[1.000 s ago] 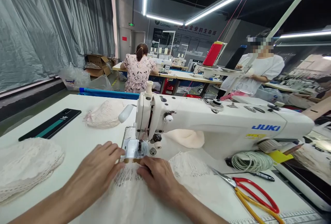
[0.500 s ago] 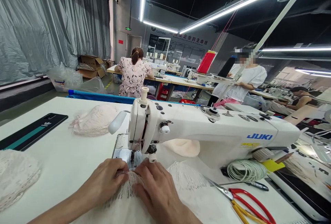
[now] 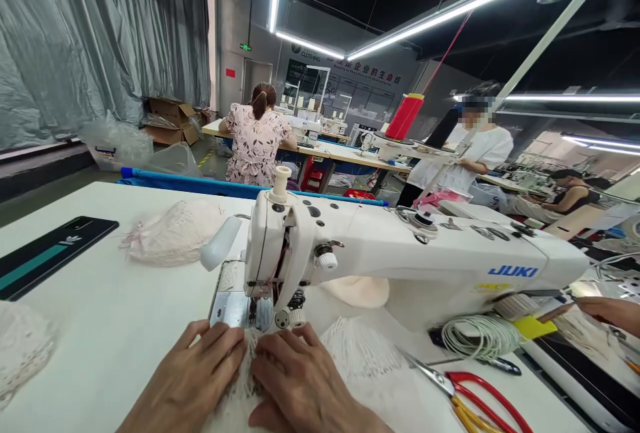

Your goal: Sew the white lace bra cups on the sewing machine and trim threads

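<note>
Two hands press flat on white lace fabric [image 3: 250, 380] at the counter's [image 3: 125, 326] near edge, just before the sewing machine [image 3: 400, 253] needle plate. Left hand [image 3: 195, 380] and right hand [image 3: 305, 386] lie side by side, fingers spread, nothing clamped. Versus half a second ago, both sit lower and flatter, fingertips almost meeting. Scissors [image 3: 480, 400] right, cord coil [image 3: 475, 336] beyond, phone [image 3: 50, 256] far left, pink lace piece [image 3: 173, 233] behind.
</note>
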Demonstrator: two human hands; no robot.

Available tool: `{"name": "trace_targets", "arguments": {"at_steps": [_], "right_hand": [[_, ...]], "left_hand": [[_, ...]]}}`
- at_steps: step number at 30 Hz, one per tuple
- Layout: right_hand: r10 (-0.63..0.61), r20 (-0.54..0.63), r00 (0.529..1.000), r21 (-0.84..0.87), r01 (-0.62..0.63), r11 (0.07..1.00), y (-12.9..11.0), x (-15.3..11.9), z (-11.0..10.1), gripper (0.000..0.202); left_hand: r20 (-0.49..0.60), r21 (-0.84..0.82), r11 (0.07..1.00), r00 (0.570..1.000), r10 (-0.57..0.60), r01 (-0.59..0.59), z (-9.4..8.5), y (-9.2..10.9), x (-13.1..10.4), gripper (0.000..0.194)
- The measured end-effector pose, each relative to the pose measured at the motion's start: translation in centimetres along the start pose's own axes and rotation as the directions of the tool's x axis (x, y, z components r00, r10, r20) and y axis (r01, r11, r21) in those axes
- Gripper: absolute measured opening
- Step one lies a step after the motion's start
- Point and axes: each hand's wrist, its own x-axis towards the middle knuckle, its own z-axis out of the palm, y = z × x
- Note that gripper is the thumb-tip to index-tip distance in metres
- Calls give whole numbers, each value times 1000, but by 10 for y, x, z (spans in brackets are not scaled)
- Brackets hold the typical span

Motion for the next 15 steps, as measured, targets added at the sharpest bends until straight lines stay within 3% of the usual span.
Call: {"name": "trace_targets", "arguments": {"at_steps": [5,11,15], "right_hand": [[71,63,995,30,-73,997,11,6,-9,26],[141,30,990,28,-141,990,29,10,-10,14],[153,33,988,44,-155,987,31,8,-9,17]], "left_hand": [[-85,88,995,996,-30,38,11,-12,9,34],[7,75,997,1000,-17,16,17,-35,27,25],[30,52,998,999,-34,32,14,-32,31,24]]}}
